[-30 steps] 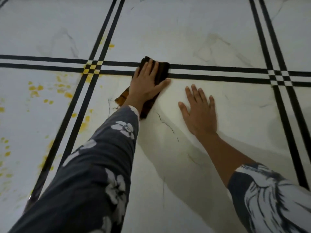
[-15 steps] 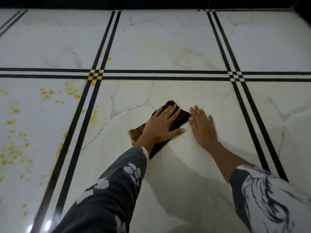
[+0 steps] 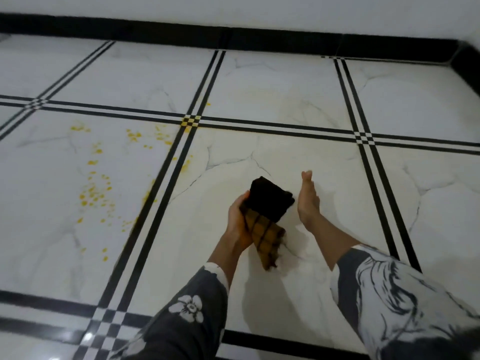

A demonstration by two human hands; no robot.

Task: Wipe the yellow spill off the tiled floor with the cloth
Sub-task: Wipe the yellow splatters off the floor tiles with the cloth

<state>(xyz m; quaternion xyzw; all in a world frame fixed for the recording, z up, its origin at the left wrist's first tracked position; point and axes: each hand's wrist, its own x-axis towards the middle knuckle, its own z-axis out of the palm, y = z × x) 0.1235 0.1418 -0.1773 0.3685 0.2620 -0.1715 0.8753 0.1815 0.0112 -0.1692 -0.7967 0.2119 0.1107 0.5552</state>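
My left hand (image 3: 237, 224) holds a folded cloth (image 3: 267, 211) lifted off the white tiled floor (image 3: 285, 105). The cloth is dark at its far end and yellow-brown checked at its near end. My right hand (image 3: 309, 201) hovers just right of the cloth, edge-on, fingers straight and together, holding nothing. Yellow spill (image 3: 94, 196) lies as many scattered drops on the tile to the left, beyond the black double line. More yellow drops (image 3: 185, 165) sit along that line and at the crossing (image 3: 191, 122).
Black double grout lines (image 3: 166, 183) cross the floor in a grid. A black skirting band (image 3: 233, 35) runs along the white wall at the far edge, turning a corner at the right. My patterned sleeves fill the lower foreground.
The cloth was pulled back toward me across the tile, then lifted off the floor in my left hand. My right hand rose from flat on the tile. The view pulled back.
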